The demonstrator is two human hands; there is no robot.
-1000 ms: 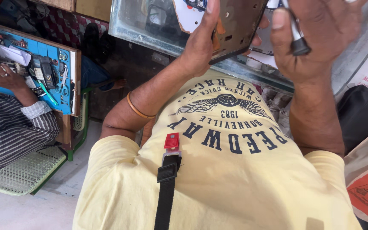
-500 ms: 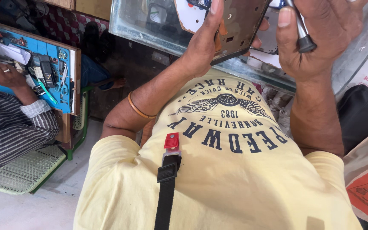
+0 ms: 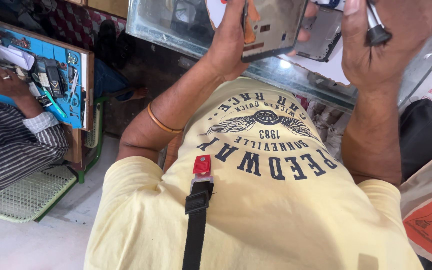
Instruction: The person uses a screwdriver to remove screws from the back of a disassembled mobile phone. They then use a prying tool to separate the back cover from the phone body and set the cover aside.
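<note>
While gripped at its edges by the fingers [image 3: 236, 15] of the left hand [image 3: 228, 47], phone back panel [image 3: 272, 27] held upright above the glass counter [image 3: 296, 75], dull metallic inner face toward the camera, thumb-side edge pressed along the left rim; fingertips of that hand curling round the far right edge. Right hand [image 3: 383, 47] clenched round a small screwdriver [image 3: 376, 27], black collar and pale shaft pinched between thumb [image 3: 352, 30] and forefinger, tip out of frame above. Second phone frame [image 3: 321, 37] lying flat on the counter just behind the held panel. Gold bangle [image 3: 162, 122] on the left forearm; yellow printed shirt [image 3: 271, 200] below, black strap [image 3: 196, 220] with red clip down the chest. Far left, another person's hand [image 3: 1, 80] at a blue tool tray [image 3: 56, 75]. Judged step: panel inspected or readied, tool in hand but apart from it; next move likely calls for steadying the panel and bringing the tip squarely onto a screw.
</note>
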